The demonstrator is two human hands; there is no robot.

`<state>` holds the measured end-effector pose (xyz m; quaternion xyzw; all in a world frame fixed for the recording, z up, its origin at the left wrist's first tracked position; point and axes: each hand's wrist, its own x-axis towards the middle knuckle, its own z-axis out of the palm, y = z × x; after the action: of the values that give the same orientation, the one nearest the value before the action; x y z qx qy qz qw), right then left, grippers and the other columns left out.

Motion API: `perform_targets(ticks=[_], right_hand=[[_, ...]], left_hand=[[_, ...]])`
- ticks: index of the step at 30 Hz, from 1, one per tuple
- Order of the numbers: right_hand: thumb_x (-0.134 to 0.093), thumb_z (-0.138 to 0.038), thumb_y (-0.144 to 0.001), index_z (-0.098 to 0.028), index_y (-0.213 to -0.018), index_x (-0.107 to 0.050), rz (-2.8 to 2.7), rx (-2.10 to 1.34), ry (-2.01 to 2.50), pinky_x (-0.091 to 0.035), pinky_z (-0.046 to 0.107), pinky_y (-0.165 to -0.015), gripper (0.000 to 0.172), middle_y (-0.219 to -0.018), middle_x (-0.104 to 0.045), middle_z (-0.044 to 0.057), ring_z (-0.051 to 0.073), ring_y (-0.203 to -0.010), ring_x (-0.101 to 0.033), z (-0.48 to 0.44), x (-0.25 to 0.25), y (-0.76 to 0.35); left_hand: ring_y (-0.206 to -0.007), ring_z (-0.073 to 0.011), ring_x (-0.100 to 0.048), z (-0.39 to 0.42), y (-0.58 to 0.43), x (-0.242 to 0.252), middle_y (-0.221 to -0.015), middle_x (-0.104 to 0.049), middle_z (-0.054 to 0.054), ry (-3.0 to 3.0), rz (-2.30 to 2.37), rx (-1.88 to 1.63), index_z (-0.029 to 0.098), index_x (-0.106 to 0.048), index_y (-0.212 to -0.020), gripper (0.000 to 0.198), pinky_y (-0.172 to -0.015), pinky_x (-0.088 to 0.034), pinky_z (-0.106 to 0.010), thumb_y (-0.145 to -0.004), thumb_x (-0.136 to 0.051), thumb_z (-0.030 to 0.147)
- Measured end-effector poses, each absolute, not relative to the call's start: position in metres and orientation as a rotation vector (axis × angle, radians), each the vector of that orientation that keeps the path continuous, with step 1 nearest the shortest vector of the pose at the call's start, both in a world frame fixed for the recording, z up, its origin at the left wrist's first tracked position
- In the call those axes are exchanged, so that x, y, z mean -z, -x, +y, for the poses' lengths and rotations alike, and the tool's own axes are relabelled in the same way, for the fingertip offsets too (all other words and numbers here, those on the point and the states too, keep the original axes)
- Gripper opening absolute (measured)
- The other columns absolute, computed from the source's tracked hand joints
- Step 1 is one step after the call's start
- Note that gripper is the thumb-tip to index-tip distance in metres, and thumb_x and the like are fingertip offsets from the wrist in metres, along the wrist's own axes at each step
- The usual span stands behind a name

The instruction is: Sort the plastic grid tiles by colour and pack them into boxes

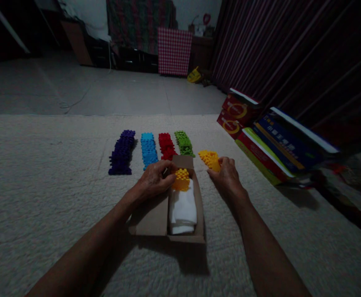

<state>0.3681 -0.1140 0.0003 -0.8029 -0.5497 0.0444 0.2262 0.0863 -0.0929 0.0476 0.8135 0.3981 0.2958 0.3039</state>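
An open cardboard box [151,216] rests on the pale mat with folded white cloth [184,206] inside. Yellow interlocking pieces [182,179] are at its far end, above the cloth. My left hand [158,177] reaches over the box's left side, fingers closed at the edge of these pieces. To the right of the box, my right hand [227,175] grips the near end of a yellow row of interlocking pieces [209,159] on the mat. Beyond the box lie rows of similar pieces: purple [122,152], light blue [148,149], red [166,145] and green [184,143].
Red boxes [236,113] and a large blue box [294,142] on a red-green box [263,159] stand at the right, by a dark striped curtain [261,45]. Past the mat [59,185] is a tiled floor [131,93], with a checked cloth [174,51] hanging behind.
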Motion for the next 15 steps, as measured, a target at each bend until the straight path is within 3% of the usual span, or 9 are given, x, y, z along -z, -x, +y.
perform_targets(ticks=[10,13,15], right_hand=[[-0.075,-0.041,-0.065,-0.021,-0.121,-0.051,-1.547,-0.179,2.023,-0.050,0.048,-0.096,0.065,-0.119,-0.052,0.014,0.032,-0.109,-0.058,-0.123,-0.030,-0.369],[-0.077,-0.048,-0.063,-0.021,-0.113,-0.055,-1.528,-0.274,1.841,-0.052,0.047,-0.090,0.061,-0.111,-0.055,0.012,0.029,-0.101,-0.060,-0.130,-0.059,-0.357],[-0.078,-0.051,-0.063,-0.021,-0.108,-0.052,-1.493,-0.513,1.701,-0.054,0.042,-0.080,0.060,-0.101,-0.059,0.008,0.024,-0.090,-0.062,-0.138,-0.077,-0.345]], left_hand=[[-0.074,-0.0159,-0.061,-0.090,-0.086,-0.045,-0.089,-0.071,-0.003,-2.162,1.057,-0.776,0.017,-0.068,-0.094,0.021,-0.070,-0.047,-0.028,-0.078,-0.056,0.023],[-0.073,-0.0155,-0.061,-0.091,-0.086,-0.046,-0.088,-0.072,-0.002,-2.156,1.062,-0.769,0.017,-0.068,-0.093,0.021,-0.070,-0.047,-0.028,-0.078,-0.056,0.023],[-0.074,-0.0155,-0.061,-0.091,-0.086,-0.046,-0.088,-0.072,-0.002,-2.160,1.062,-0.773,0.018,-0.068,-0.092,0.020,-0.070,-0.047,-0.028,-0.078,-0.055,0.023]])
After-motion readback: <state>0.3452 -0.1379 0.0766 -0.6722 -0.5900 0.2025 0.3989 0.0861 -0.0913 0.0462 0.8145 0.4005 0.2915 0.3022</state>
